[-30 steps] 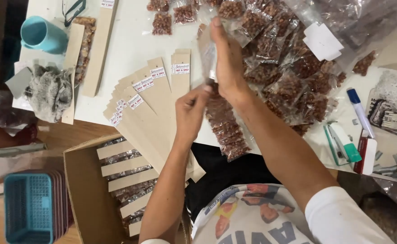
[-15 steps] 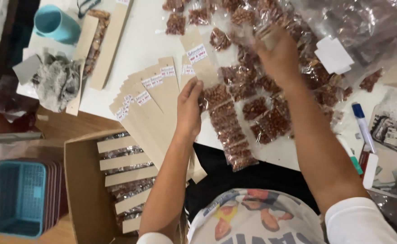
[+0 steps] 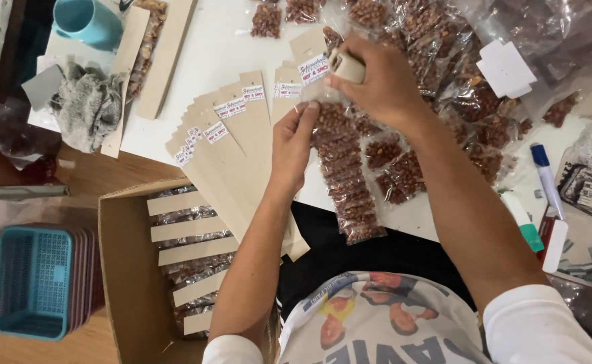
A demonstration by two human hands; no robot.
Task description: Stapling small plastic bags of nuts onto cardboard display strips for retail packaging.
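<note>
cards [image 3: 242, 145] tan, white labels | nuts [image 3: 350, 182] reddish-brown | cup [image 3: 88, 21] teal | basket [image 3: 32, 280] teal

One head-worn camera looks steeply down, close above the white table [image 3: 228, 61] and forearms.

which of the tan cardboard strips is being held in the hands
The strip farthest right in the fan, pinched between the right hand and left hand; the others lie flat, untouched.

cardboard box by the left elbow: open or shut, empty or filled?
Open and partly filled: cardboard box has no flaps over it, and carded nut packets lie stacked inside.
</note>
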